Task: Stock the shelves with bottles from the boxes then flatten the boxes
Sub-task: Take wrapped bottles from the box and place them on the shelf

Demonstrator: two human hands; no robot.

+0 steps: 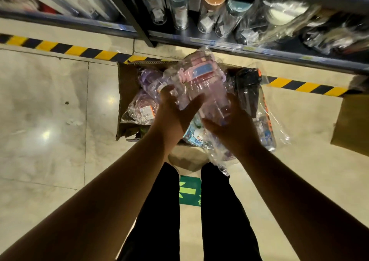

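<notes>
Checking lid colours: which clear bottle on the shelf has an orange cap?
The orange-capped bottle on the shelf; the bottle left of it and the bottle right of it have teal caps.

I count 2 hands, the left hand (173, 109) and the right hand (229, 121), holding 1 pink bottle (201, 77) above 1 open box (122, 93). Inside the box are 2 purple bottles (149, 79) (141, 105), 1 black bottle (248, 89) and 1 blue printed bottle (192, 135). Beyond the box, 4 clear bottles (157, 5) (179, 9) (207, 13) (229, 17) stand on 1 shelf (259, 51).

Pale glossy floor tiles (50, 111) dotted with reflected light, yellow-and-black hazard tape (79, 51) laid across them in a long line, green arrow sticker (189, 190) stuck down
</notes>
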